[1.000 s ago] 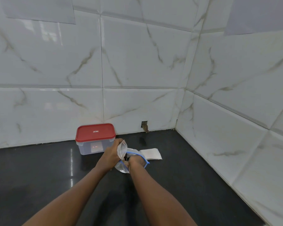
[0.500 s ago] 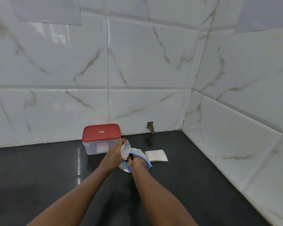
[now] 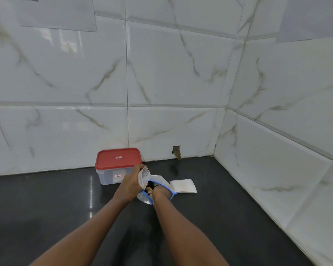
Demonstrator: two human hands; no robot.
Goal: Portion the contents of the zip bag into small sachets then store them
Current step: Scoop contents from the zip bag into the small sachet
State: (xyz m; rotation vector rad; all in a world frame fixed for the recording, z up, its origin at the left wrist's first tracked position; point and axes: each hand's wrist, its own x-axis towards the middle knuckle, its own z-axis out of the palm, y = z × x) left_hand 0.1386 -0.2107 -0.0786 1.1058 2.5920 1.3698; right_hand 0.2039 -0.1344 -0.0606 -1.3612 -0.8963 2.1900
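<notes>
A clear zip bag (image 3: 142, 197) with a blue zip rim lies open on the black counter, dark contents inside. My right hand (image 3: 161, 191) reaches into its mouth, fingers hidden among the contents. Just left of it, my left hand (image 3: 130, 184) pinches a small clear sachet (image 3: 143, 176) and holds it upright above the bag. A stack of flat white sachets (image 3: 183, 186) lies right of the bag. A clear storage box with a red lid (image 3: 117, 159) stands shut behind my left hand, against the wall.
The black counter (image 3: 46, 208) runs into a corner of white marble-tiled walls at the back and right. A small hole in the back wall (image 3: 176, 150) sits just above the counter.
The camera has tipped slightly, shifting the scene a little to the right. My hands, the sachet and the zip bag stay in the same arrangement.
</notes>
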